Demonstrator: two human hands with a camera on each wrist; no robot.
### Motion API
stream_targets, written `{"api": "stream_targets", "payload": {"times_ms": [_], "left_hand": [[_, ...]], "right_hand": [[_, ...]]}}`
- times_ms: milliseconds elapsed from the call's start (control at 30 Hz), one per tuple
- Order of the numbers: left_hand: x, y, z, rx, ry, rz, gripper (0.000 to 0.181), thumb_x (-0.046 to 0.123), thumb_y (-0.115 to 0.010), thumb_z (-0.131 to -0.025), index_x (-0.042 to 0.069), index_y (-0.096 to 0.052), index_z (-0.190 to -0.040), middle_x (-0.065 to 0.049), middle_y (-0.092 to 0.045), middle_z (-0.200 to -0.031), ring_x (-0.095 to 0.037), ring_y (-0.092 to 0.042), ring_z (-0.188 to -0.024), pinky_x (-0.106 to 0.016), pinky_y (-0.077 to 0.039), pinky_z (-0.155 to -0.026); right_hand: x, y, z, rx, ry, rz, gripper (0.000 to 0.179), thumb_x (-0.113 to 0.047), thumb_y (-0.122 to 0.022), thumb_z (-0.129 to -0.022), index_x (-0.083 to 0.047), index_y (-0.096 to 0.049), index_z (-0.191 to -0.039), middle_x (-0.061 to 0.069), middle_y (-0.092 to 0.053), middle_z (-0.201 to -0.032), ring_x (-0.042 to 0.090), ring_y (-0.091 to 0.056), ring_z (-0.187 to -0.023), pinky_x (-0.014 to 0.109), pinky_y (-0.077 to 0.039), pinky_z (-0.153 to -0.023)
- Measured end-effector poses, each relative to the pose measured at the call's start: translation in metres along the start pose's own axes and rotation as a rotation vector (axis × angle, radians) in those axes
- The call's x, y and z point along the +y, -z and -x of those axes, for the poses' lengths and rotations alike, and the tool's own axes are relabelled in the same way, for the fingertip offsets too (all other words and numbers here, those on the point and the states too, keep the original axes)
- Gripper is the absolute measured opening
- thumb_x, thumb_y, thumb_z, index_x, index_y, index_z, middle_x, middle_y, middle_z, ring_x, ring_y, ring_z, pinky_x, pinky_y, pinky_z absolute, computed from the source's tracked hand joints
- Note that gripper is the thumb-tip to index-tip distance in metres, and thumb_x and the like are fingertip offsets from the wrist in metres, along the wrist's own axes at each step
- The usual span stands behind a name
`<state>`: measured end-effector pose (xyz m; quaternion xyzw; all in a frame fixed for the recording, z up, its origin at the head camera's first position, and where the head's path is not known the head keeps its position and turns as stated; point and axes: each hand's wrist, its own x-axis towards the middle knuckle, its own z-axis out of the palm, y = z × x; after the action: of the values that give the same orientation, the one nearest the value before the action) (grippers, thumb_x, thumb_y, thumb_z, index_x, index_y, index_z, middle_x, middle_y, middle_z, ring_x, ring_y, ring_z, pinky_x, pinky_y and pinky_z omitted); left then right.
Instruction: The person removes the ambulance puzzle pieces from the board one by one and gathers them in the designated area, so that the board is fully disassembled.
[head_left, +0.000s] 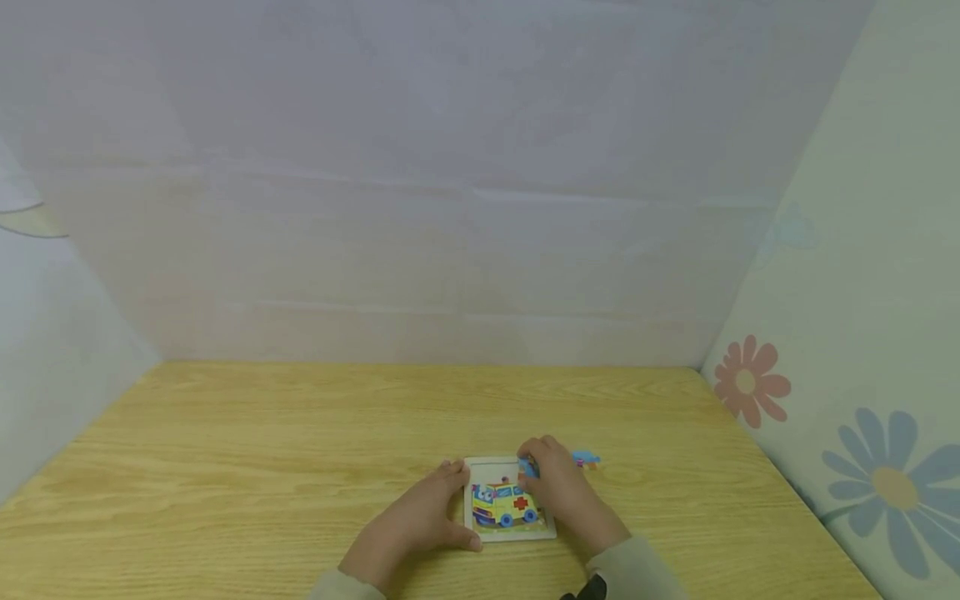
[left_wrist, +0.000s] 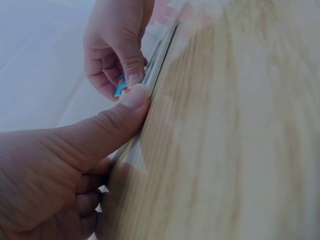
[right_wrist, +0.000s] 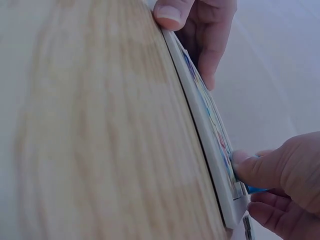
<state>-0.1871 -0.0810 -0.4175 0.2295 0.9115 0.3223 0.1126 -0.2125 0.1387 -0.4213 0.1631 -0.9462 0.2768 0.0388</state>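
Observation:
A small jigsaw puzzle tray with a pale rim lies on the table, its picture a yellow ambulance with a red cross. My left hand grips its left side, thumb at the near corner and fingertips at the far one. Over the far right corner, my right hand pinches a blue jigsaw piece between thumb and fingers. That piece shows partly below the right thumb in the left wrist view. In the right wrist view, the fingers hide most of the blue piece.
Just beyond the right hand lies another blue jigsaw piece. The wooden table meets a pale back wall. At the right stands a side wall with printed flowers.

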Motion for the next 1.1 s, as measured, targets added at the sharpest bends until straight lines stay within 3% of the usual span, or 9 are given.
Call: {"api": "stream_targets", "payload": {"times_ms": [167,367,467,867,1100], "left_hand": [[0.0,0.0,0.0,-0.002,-0.003,-0.003,0.096,0.045,-0.079,-0.064,-0.004,-0.04,-0.137,-0.02,-0.028,-0.148,-0.04,-0.021,-0.138,-0.056,-0.022,-0.11],[0.0,0.001,-0.001,-0.004,-0.005,0.002,0.096,0.045,-0.079,-0.064,-0.004,-0.039,-0.137,-0.02,-0.028,-0.149,-0.04,-0.021,-0.138,-0.056,-0.022,-0.11],[0.0,0.001,-0.001,-0.002,-0.008,0.002,0.096,0.044,-0.079,-0.064,-0.004,-0.039,-0.137,-0.02,-0.028,-0.149,-0.04,-0.021,-0.137,-0.057,-0.022,-0.11],[0.0,-0.001,-0.001,0.008,-0.013,-0.003,0.096,0.044,-0.08,-0.063,-0.004,-0.04,-0.136,-0.021,-0.029,-0.148,-0.041,-0.022,-0.137,-0.057,-0.022,-0.109],[0.0,-0.001,-0.002,0.005,-0.007,-0.014,0.097,0.044,-0.08,-0.062,-0.003,-0.04,-0.136,-0.02,-0.029,-0.148,-0.04,-0.021,-0.137,-0.057,-0.022,-0.109]], "right_hand": [[-0.002,0.002,0.0,-0.052,-0.045,-0.037,0.026,-0.008,-0.068,-0.083,-0.009,-0.056,-0.106,0.003,-0.055,-0.087,0.015,-0.047,-0.074,0.029,-0.046,-0.064],[0.002,0.0,0.001,-0.076,-0.019,-0.097,0.024,-0.006,-0.063,-0.086,-0.014,-0.051,-0.106,-0.006,-0.039,-0.059,0.007,-0.038,-0.049,0.015,-0.034,-0.043],[0.004,-0.002,0.002,-0.082,-0.021,-0.132,0.024,-0.007,-0.061,-0.087,-0.015,-0.05,-0.107,-0.007,-0.036,-0.054,0.004,-0.035,-0.044,0.012,-0.03,-0.04],[0.014,-0.007,0.007,0.055,-0.119,-0.277,0.03,-0.012,-0.067,-0.084,-0.011,-0.058,-0.113,-0.001,-0.046,-0.068,0.011,-0.041,-0.06,0.02,-0.036,-0.047],[0.014,-0.007,0.007,0.095,-0.16,-0.375,0.032,-0.014,-0.067,-0.084,-0.008,-0.061,-0.115,0.0,-0.047,-0.07,0.012,-0.042,-0.062,0.02,-0.038,-0.051]]}}
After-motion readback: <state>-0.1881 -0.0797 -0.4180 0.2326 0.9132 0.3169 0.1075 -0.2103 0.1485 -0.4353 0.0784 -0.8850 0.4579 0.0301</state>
